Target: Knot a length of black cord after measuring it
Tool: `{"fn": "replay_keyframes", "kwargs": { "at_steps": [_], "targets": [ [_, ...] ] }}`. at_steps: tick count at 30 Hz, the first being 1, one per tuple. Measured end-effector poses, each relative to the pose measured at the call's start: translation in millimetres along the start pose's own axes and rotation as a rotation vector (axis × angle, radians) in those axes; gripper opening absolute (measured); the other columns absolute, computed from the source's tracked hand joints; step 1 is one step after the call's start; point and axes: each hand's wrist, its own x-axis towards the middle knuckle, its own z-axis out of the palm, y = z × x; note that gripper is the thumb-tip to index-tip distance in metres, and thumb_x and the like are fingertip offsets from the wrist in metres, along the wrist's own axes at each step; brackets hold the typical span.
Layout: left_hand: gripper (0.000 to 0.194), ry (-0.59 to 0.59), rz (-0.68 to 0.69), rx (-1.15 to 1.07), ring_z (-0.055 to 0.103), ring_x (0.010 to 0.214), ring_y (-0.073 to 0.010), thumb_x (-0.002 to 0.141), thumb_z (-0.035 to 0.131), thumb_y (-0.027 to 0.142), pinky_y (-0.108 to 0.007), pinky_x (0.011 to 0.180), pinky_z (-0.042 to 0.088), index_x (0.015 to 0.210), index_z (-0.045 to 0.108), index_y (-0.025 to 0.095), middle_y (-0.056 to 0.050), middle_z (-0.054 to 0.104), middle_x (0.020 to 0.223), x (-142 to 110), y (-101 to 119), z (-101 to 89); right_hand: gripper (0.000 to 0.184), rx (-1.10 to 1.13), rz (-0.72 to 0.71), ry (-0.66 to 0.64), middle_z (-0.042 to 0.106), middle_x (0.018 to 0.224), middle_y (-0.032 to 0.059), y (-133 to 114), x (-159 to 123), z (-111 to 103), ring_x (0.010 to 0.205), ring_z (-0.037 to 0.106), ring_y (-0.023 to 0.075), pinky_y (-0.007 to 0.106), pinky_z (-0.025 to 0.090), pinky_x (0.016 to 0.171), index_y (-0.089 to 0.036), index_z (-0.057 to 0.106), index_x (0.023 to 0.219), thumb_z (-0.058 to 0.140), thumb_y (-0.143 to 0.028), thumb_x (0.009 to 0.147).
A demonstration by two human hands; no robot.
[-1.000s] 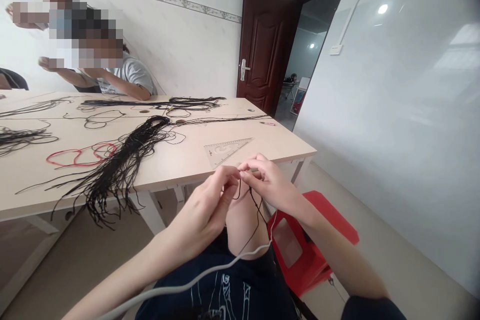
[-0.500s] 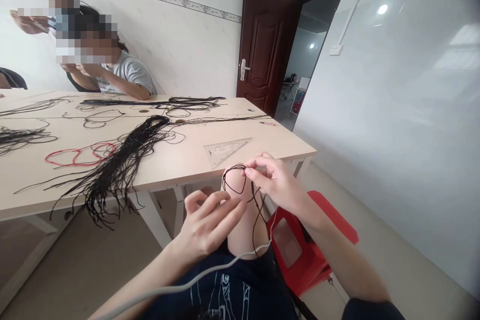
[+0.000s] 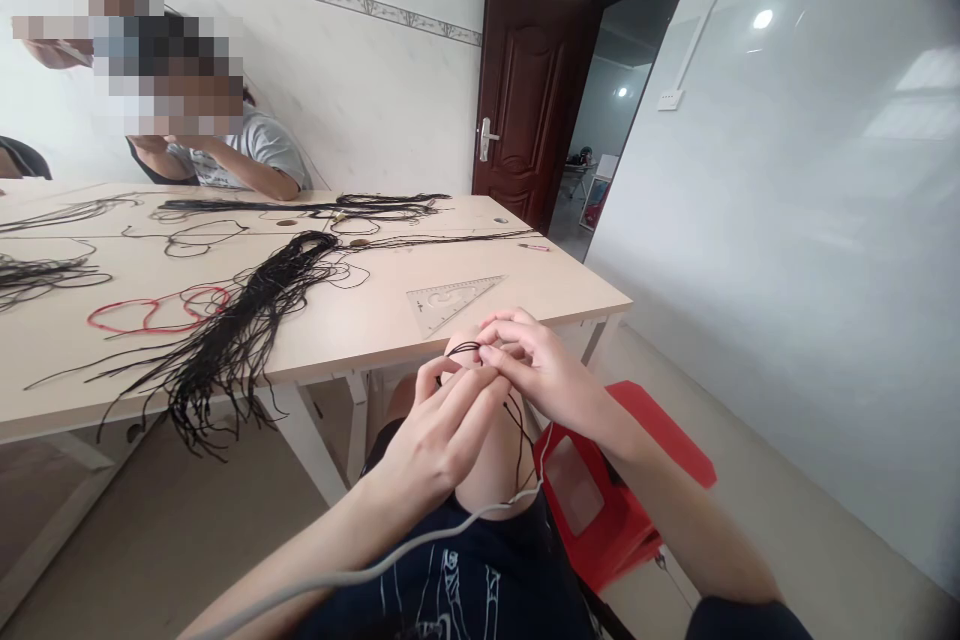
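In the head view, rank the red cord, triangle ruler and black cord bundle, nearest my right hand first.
From your right hand:
1. Triangle ruler, just beyond, leftward.
2. Black cord bundle, farther left.
3. Red cord, by the bundle's left side.

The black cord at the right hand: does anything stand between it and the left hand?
Nothing visible does: the left hand is close to the black cord, beside the right hand; exact finger contact is hidden.

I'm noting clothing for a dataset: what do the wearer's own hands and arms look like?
The left hand and right hand are ungloved. The visible left arm is bare; the right arm is bare up to a dark sleeve. A pale cable runs near the left arm.
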Motion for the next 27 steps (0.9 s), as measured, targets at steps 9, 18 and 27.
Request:
{"fn": "replay_keyframes", "kwargs": {
  "at_steps": [9,18,27],
  "targets": [
    [0.017,0.063,-0.073,0.134,0.054,0.065,-0.0107,0.084,0.040,0.000,-0.031,0.070,0.029,0.096,0.050,0.006,-0.007,0.063,0.078,4,6,4.8,0.015,0.073,0.009,0.098,0.042,0.104,0.0039,11,3,9,0.076,0.056,0.0091,0.027,0.048,0.072,-0.018,0.057,0.082,0.047,-0.029,0.084],
    [0.021,0.071,-0.122,0.092,0.057,0.068,-0.0108,0.079,0.047,-0.002,-0.030,0.072,0.034,0.094,0.053,0.010,-0.007,0.064,0.083,4,5,0.6,0.018,-0.038,0.023,0.157,0.043,0.093,0.0015,6,1,9,0.065,0.048,0.0072,0.028,0.047,0.071,-0.019,0.060,0.083,0.045,-0.029,0.085],
    [0.017,0.190,-0.376,-0.094,0.058,0.068,-0.0102,0.076,0.054,0.001,-0.025,0.066,0.043,0.085,0.053,0.016,-0.001,0.061,0.075,-11,-2,-4.8,0.017,-0.068,0.035,0.188,0.047,0.087,0.0018,0,-3,3,0.069,0.049,0.0106,0.028,0.044,0.069,-0.019,0.060,0.082,0.047,-0.030,0.084]
  ]
}}
